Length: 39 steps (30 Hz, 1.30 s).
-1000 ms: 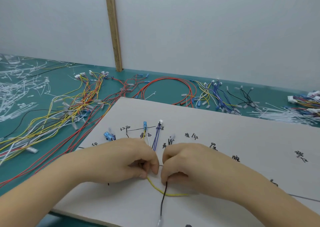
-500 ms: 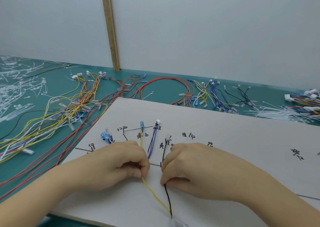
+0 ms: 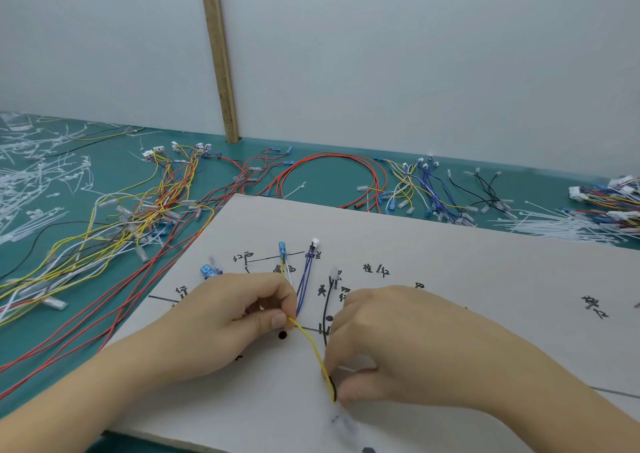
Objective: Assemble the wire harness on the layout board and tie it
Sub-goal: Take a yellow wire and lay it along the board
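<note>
Wire, yellow (image 3: 309, 345), runs diagonally between hands: left hand (image 3: 239, 317) pinches its upper end, right hand (image 3: 388, 345) pinches the lower end with a black wire (image 3: 325, 317).

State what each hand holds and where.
Left hand pinches the yellow wire at its upper stretch; right hand pinches yellow and black wire lower down.

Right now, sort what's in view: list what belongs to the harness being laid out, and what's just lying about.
In the job:
- layout board
- yellow wire, pinched by left hand and right hand
- black wire
- blue-purple wires
- blue connector

Lying about:
- red wire loop
- yellow-and-red wire pile
- white cable ties
- wooden strip
</note>
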Available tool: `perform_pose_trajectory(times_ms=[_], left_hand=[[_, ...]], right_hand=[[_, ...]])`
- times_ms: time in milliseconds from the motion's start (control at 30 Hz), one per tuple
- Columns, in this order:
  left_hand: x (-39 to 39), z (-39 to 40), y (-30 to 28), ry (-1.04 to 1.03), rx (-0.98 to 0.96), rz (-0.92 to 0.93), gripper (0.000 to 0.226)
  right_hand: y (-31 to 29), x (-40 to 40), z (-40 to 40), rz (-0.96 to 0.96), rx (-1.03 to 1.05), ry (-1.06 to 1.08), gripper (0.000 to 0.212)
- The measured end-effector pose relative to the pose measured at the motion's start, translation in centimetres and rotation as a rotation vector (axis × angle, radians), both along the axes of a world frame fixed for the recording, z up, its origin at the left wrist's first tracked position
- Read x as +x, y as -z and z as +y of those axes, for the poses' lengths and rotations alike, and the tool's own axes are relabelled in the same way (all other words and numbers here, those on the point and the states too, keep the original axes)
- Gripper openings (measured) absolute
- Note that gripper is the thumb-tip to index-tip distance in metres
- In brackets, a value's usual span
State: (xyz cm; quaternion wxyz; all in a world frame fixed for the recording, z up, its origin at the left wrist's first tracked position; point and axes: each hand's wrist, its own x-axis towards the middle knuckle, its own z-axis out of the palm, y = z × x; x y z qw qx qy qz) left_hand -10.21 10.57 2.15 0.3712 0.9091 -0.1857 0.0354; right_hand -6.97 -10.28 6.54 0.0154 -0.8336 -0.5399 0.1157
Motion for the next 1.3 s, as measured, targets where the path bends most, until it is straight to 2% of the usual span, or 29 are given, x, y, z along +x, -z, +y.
perform_pose_trajectory(times_ms=[167,367,467,667,800,867,1000,1067,1233,1300], left_hand=[[0.2,0.1,0.4,-0.029,-0.109,0.058,0.021],[0.4,0.3,0.7,-0.025,-0.304,0.160,0.019],[0.4,0.5,0.6,-0.027,-0.296,0.173,0.029],[0.6,0.7,-0.1,-0.050,-0.234,0.226,0.026],[0.2,0.5,-0.9,-0.009,-0.068,0.134,0.022],[0.0,0.4,-1.2,0.006,-0.019,0.082,0.029],[0.1,1.1,-1.0,0.007,-0.174,0.218,0.041],[0.3,1.5,-0.9,0.032,-0.233,0.278,0.034],[0.5,2.0,-1.3,0.121,-0.221,0.335,0.030],[0.7,2.0,-1.4,0.123,-0.213,0.348,0.037]], right_hand=[[0.1,-0.3,-0.1,-0.080,-0.074,-0.051,0.026],[-0.6,0.1,-0.3,-0.041,-0.108,-0.048,0.032],[-0.7,-0.1,-0.3,-0.070,-0.101,-0.049,0.026],[-0.4,-0.3,-0.1,-0.144,-0.060,-0.034,0.020],[-0.2,-0.3,-0.2,-0.151,-0.014,0.000,0.013],[0.0,-0.2,-0.3,-0.126,-0.002,0.044,0.010],[0.2,-0.1,-0.5,-0.087,0.025,0.074,0.019],[0.1,-0.1,-0.5,-0.064,0.023,0.074,0.020],[-0.2,0.1,-0.5,-0.006,0.024,0.081,0.012],[-0.3,0.1,-0.5,0.008,0.016,0.080,0.010]])
